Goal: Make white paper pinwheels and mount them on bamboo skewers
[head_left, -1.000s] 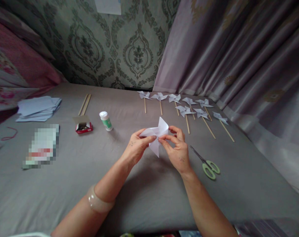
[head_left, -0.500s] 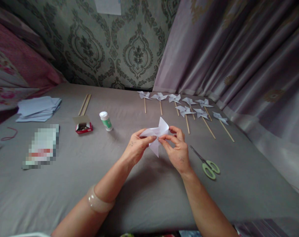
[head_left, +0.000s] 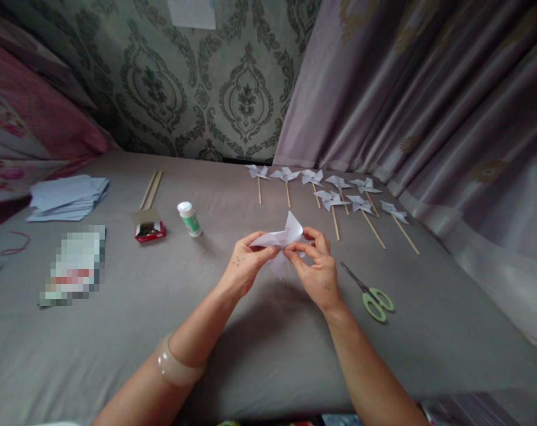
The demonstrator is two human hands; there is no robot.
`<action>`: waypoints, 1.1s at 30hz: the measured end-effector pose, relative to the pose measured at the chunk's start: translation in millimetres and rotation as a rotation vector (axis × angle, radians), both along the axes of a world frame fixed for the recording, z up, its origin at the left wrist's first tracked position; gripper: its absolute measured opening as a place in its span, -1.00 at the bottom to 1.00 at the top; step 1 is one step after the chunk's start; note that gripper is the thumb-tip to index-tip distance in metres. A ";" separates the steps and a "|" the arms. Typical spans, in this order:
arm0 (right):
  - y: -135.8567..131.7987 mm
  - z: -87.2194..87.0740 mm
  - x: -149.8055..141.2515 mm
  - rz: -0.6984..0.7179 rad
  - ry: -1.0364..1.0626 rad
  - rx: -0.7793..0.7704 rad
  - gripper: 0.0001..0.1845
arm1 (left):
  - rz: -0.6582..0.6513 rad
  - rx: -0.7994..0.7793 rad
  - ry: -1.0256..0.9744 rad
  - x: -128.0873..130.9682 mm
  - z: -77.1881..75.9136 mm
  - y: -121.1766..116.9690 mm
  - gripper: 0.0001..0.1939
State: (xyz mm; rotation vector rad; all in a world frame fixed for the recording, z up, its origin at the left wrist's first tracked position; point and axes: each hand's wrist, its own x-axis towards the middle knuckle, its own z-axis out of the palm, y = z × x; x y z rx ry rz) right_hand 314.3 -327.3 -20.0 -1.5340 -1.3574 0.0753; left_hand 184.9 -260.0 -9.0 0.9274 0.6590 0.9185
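The left hand (head_left: 248, 263) and right hand (head_left: 319, 269) both pinch the pinwheel (head_left: 286, 236) near its middle, up over the table (head_left: 268, 361), and it could get bent or rip if they squeeze too hard or tug apart.

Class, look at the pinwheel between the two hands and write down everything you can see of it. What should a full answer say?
The pinwheel is plain white and looks like folded paper. Pointed blades show: one upward, one toward the left hand, one downward. It is held above the grey cloth, both thumbs near its centre, the right hand pinching there. Fingers hide part of it; no stick can be made out on it.
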 end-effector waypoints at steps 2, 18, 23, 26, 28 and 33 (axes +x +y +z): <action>0.2 -0.3 0.4 0.000 0.005 -0.001 -0.89 | 0.014 0.040 0.024 -0.4 0.4 -0.8 -0.78; 5.0 -2.1 4.2 0.107 0.263 -0.094 -0.86 | 0.003 0.129 0.120 1.2 2.8 -1.9 -0.81; 6.1 -2.3 3.7 0.128 0.313 -0.089 -0.88 | -0.020 0.137 0.120 1.0 4.1 -1.9 -0.78; 6.2 -0.3 2.7 0.130 0.334 -0.099 -0.86 | -0.026 0.140 0.128 1.6 3.9 -1.5 -0.76; 5.7 1.7 1.9 0.132 0.350 -0.115 -0.84 | -0.027 0.147 0.143 1.8 3.1 -1.1 -0.75; 5.0 0.8 1.0 0.086 0.398 -0.168 -0.77 | -0.027 0.166 0.165 0.7 -0.5 0.8 -0.73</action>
